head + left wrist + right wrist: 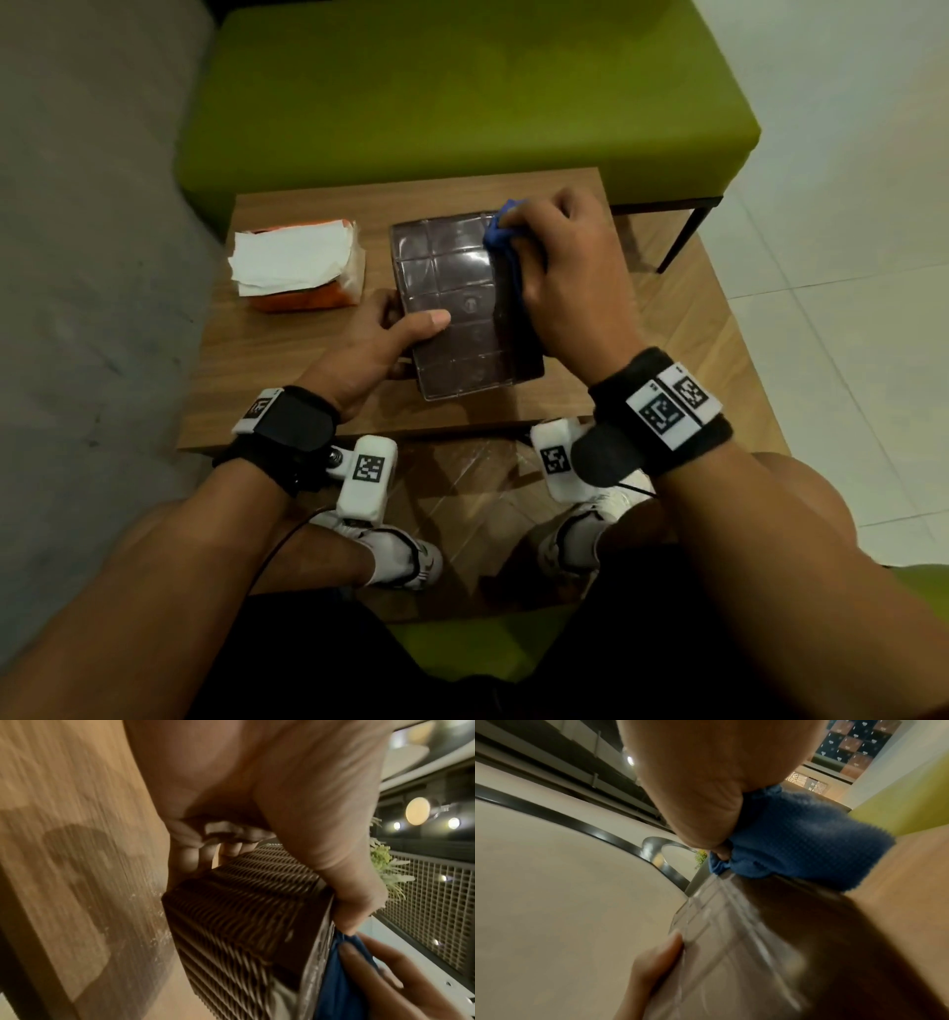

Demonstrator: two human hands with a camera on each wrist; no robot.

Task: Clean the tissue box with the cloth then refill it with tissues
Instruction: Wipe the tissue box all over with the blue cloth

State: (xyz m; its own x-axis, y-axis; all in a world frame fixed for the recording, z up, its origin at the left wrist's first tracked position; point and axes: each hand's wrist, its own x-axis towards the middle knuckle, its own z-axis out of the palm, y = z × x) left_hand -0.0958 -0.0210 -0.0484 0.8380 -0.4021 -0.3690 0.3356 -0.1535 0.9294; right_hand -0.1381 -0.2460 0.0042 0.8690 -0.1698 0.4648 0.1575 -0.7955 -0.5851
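Observation:
A dark brown tissue box (pixel 452 303) with a clear gridded face turned up stands on the wooden table (pixel 287 370). My left hand (pixel 390 329) grips its left side, thumb on the clear face. In the left wrist view the box's woven brown wall (pixel 244 919) fills the centre under my left hand (pixel 295 833). My right hand (pixel 565 272) holds a bunched blue cloth (pixel 500 234) against the box's far right edge. The right wrist view shows the blue cloth (pixel 803 841) in my right hand (pixel 700 801), pressed on the clear face (pixel 718 943).
A pack of white tissues (pixel 292 262) in orange wrapping lies on the table left of the box. A green bench (pixel 462 92) stands behind the table, a grey seat (pixel 77 257) at left, white floor tiles (pixel 847 257) at right.

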